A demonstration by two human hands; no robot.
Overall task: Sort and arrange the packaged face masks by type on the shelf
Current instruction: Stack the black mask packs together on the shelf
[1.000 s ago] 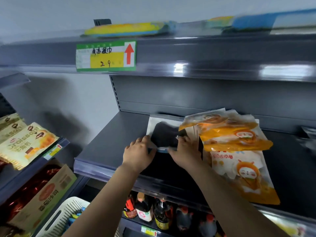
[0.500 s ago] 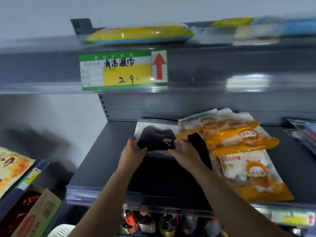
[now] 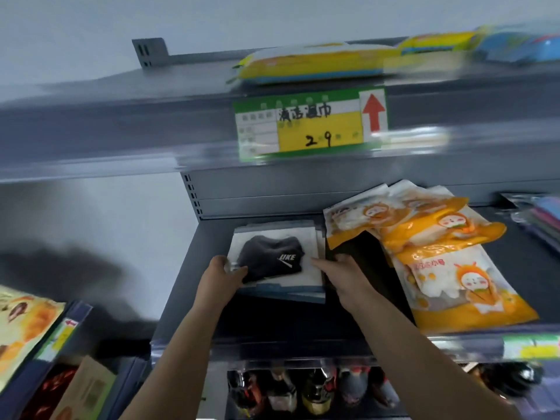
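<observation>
Near the shelf's point(image 3: 188, 286) back-left corner lies one stack of black-mask packets point(image 3: 275, 262) (top one printed "LIKE"). The left hand point(image 3: 222, 278) and right hand point(image 3: 344, 275) grasp its side edges, arms outstretched. Four orange packets point(image 3: 448, 268) overlap just beside it. One price tag point(image 3: 309, 125) reads "29".

Price tag point(image 3: 309, 124) above; bottles point(image 3: 315, 389) below.
</observation>
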